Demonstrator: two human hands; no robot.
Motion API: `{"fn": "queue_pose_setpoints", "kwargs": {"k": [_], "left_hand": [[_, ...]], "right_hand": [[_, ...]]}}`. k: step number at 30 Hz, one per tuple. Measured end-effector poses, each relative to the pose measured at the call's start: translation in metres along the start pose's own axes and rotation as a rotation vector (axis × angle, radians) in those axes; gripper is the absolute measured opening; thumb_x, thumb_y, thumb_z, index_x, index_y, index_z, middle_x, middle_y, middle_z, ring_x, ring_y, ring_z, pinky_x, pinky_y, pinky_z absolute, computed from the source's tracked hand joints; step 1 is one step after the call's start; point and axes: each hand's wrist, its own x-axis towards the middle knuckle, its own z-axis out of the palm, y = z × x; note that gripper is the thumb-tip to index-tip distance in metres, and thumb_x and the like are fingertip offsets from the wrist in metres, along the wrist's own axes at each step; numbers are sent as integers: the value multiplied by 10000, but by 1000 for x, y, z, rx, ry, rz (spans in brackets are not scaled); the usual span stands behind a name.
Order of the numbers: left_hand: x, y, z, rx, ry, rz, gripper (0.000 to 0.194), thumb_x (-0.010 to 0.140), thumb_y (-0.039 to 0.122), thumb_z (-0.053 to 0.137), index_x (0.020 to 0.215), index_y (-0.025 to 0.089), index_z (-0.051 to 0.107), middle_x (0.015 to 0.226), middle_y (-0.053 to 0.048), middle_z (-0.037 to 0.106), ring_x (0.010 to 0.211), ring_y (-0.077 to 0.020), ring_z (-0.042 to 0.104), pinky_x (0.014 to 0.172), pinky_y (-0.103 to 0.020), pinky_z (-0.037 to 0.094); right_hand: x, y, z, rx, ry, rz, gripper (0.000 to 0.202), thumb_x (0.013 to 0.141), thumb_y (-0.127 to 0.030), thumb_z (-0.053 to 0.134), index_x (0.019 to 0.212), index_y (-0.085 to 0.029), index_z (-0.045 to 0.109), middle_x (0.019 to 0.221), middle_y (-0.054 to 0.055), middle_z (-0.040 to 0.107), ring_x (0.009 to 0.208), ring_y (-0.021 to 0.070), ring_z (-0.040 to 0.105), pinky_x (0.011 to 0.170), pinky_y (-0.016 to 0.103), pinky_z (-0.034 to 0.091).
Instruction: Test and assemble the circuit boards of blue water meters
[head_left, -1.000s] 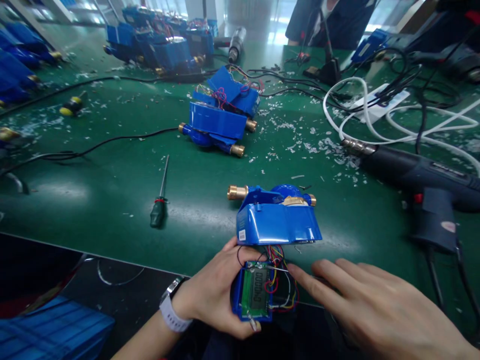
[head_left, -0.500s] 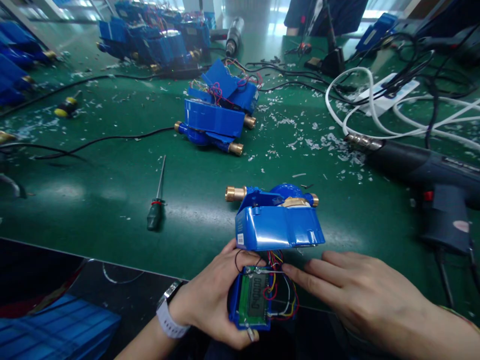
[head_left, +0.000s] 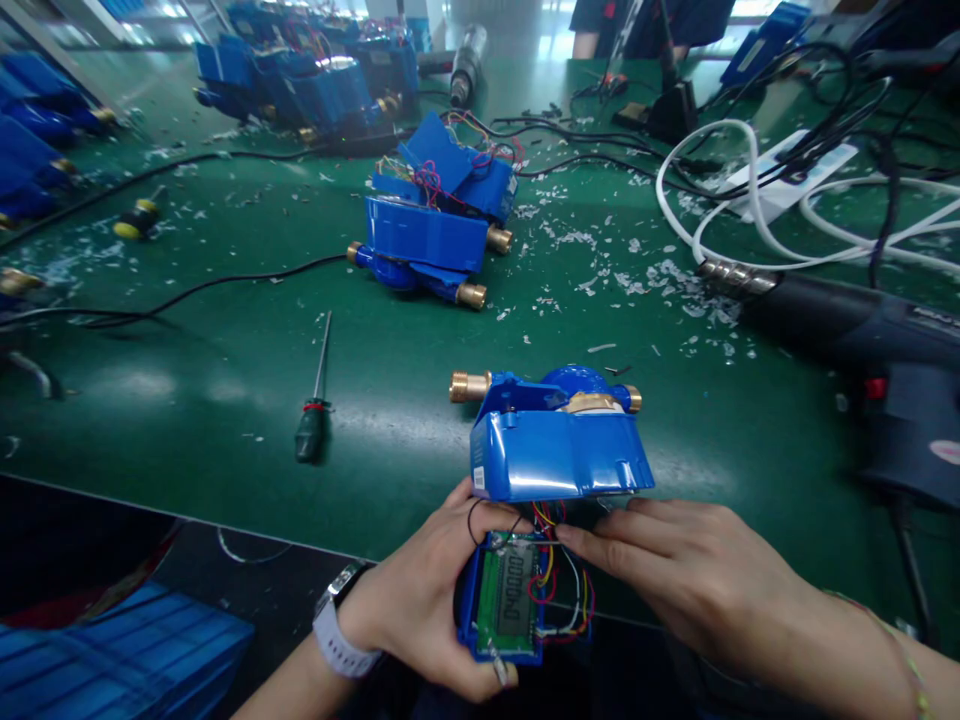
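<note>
My left hand (head_left: 431, 590) grips the blue-cased circuit board (head_left: 487, 590) with a grey LCD showing digits. Red, yellow and white wires (head_left: 577, 600) run along the board's right side and up to a blue water meter (head_left: 562, 455) with brass threaded ends on the table. My right hand (head_left: 697, 560) is closed, index fingertip at the board's upper right corner. From that fingertip a thin metal piece (head_left: 544, 543) lies across the board's top edge; its kind is not clear. The right thumb is hidden.
A dark-handled screwdriver (head_left: 311, 430) lies left on the green table (head_left: 187, 390). More blue meters (head_left: 427, 235) stand farther back. At the right are a heat gun (head_left: 832, 320), white cable (head_left: 757, 170) and a power strip (head_left: 795, 170). White scraps litter the surface. Someone stands across the table.
The LCD digits have changed. My right index fingertip has shifted slightly left along the board's top edge. The left hand keeps its grip; the view has moved a little.
</note>
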Motion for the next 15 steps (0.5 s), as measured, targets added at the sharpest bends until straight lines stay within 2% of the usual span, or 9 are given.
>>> {"fn": "queue_pose_setpoints", "kwargs": {"k": [3, 6, 9, 15], "left_hand": [[1, 1, 0, 15, -6, 2, 838, 535, 435, 749, 1261, 267, 365, 1171, -76, 589, 1032, -291, 606, 1056, -533, 384], [1, 0, 0, 35, -5, 7, 853, 529, 432, 752, 1266, 267, 354, 1176, -82, 585, 1031, -296, 607, 1061, -535, 372], [0, -1, 1, 49, 0, 9, 872, 535, 433, 748, 1285, 266, 335, 1178, -86, 583, 1029, -298, 606, 1068, -540, 357], [1, -1, 0, 45, -3, 28, 857, 552, 448, 741, 1283, 269, 330, 1173, -85, 584, 1033, -297, 602, 1037, -509, 387]], "right_hand": [[4, -6, 1, -42, 5, 20, 440, 790, 49, 370, 1148, -162, 515, 921, 65, 685, 748, 203, 650, 616, 302, 504], [9, -13, 2, -85, -60, -6, 441, 740, 25, 405, 1123, -160, 525, 902, 73, 685, 687, 225, 642, 553, 323, 499], [13, -17, 1, -62, -68, -5, 429, 727, 34, 393, 1084, -146, 550, 826, 63, 687, 607, 209, 627, 518, 313, 489], [10, -15, -7, 13, -49, 87, 457, 720, 38, 380, 1077, -167, 577, 908, 68, 696, 650, 176, 637, 561, 275, 503]]}}
